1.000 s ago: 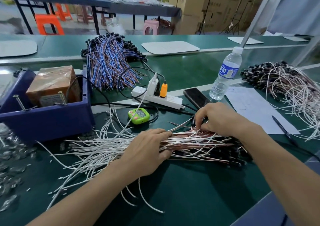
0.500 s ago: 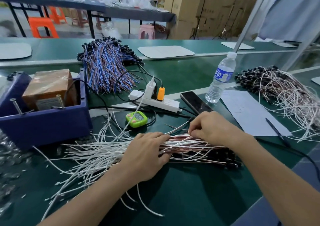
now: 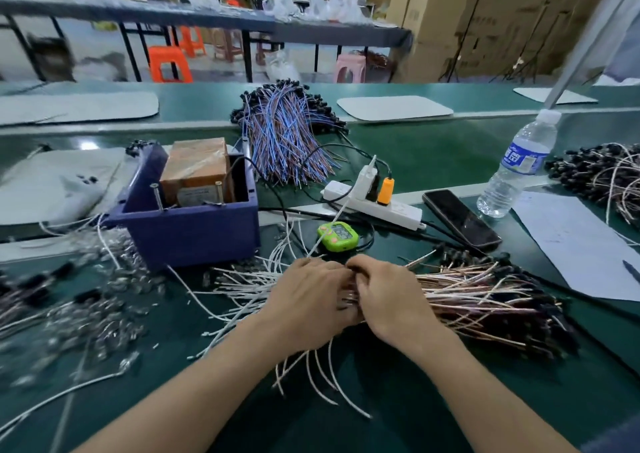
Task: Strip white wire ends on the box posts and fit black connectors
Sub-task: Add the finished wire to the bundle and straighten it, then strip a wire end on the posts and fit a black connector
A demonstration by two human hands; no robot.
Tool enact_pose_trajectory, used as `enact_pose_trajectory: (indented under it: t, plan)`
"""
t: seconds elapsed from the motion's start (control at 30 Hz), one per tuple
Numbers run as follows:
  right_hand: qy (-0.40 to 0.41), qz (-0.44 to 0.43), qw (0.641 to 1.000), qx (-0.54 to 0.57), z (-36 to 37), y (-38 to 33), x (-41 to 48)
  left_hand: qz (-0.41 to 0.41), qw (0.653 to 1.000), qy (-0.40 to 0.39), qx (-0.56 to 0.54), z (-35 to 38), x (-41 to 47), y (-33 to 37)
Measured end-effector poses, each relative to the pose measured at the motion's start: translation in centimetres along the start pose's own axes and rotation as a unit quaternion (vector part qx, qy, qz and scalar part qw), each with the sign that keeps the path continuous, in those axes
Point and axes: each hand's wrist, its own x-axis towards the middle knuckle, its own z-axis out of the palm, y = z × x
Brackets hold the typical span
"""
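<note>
Right hand (image 3: pixel 388 300) slid against left hand (image 3: pixel 308 302), both gripping splayed white wires (image 3: pixel 239 288)

Left hand (image 3: pixel 308 300), right hand (image 3: pixel 391 300), on wires (image 3: pixel 467 289)

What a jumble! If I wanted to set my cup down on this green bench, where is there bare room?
Two bare green patches: behind the power strip, between the blue-and-red wire bundle and the water bottle; and the near edge right of the right hand, below the white wires. Crowded: around the left hand, and the scrap pile left of it.
</note>
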Motion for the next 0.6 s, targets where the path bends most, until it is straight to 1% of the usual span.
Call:
enact_pose_trajectory:
  t: [0.07,0.17,0.23,0.3,0.33,0.4,0.47,0.53,0.6]
  plan:
    - [0.032,-0.017,0.999,-0.022,0.8,0.2,-0.6,-0.005,1.0,0.01,-0.017,-0.4,-1.3,-1.2]
    - [0.04,-0.027,0.998,-0.029,1.2,-0.2,-0.6,-0.016,0.999,0.009,-0.048,-0.9,-2.4,-1.7]
    - [0.05,-0.035,0.998,-0.032,1.4,-1.4,-0.2,-0.024,0.997,0.023,-0.076,-1.5,-2.5,-1.3]
    - [0.08,-0.042,0.995,0.035,1.5,-3.5,0.0,-0.058,0.985,0.068,-0.151,-2.7,-2.8,-1.2]
    - [0.093,-0.043,0.992,0.077,1.5,-4.6,0.1,-0.083,0.973,0.096,-0.193,-3.6,-3.2,-1.5]
    - [0.101,-0.051,0.984,0.136,1.5,-6.9,0.5,-0.134,0.949,0.146,-0.243,-5.8,-4.8,-2.7]
    - [0.084,-0.077,0.977,0.179,1.8,-9.7,1.0,-0.173,0.936,0.182,-0.247,-8.1,-7.2,-4.6]
    - [0.035,-0.113,0.97,0.211,2.7,-13.0,1.5,-0.209,0.931,0.209,-0.215,-10.0,-9.6,-6.6]
    - [-0.017,-0.142,0.963,0.228,4.1,-16.3,1.7,-0.266,0.915,0.228,-0.199,-11.0,-11.9,-8.6]
